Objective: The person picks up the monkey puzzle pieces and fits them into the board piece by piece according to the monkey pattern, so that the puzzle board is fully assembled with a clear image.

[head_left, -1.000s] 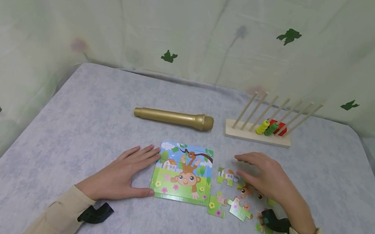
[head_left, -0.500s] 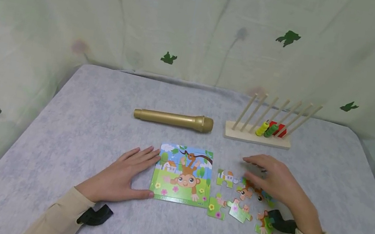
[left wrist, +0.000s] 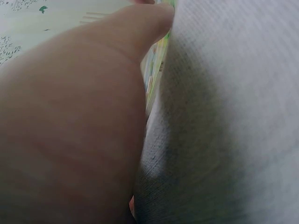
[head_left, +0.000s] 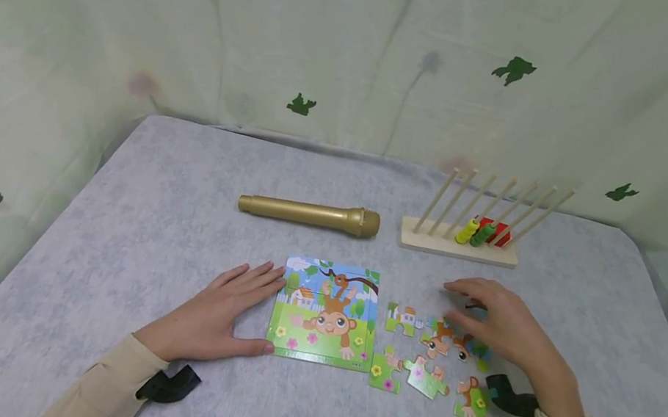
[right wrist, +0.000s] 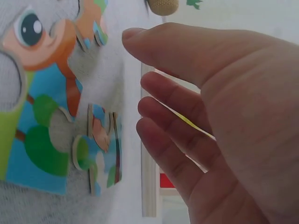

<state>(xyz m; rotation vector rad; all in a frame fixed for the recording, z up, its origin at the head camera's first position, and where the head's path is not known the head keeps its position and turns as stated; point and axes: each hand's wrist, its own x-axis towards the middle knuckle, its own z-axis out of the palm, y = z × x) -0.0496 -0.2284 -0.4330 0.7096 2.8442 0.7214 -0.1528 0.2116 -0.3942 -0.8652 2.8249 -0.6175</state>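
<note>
My left hand (head_left: 214, 318) lies flat with fingers spread, its fingertips and thumb touching the left edge of a square monkey picture board (head_left: 319, 346). Over the loose jigsaw pieces hovers my right hand (head_left: 504, 324), fingers loosely bent, thumb apart, holding nothing. Beneath and beside it are a house piece (head_left: 400, 317), a monkey-eye piece (head_left: 435, 347), flower pieces (head_left: 386, 376) and a monkey-hand piece (head_left: 472, 402). In the right wrist view, a piece with a dark branch (right wrist: 100, 144) lies near the fingertips, apart from them. The left wrist view shows mostly hand and cloth.
Behind the board lies a gold microphone (head_left: 306, 213). At the back right stands a wooden rack (head_left: 457, 247) with upright pegs and yellow, green and red beads. A pale curtain (head_left: 363, 42) with green bird shapes hangs behind the table (head_left: 176, 188).
My right hand has drifted right, away from the board, uncovering more of the jigsaw pieces. My left hand stays at the board's edge.
</note>
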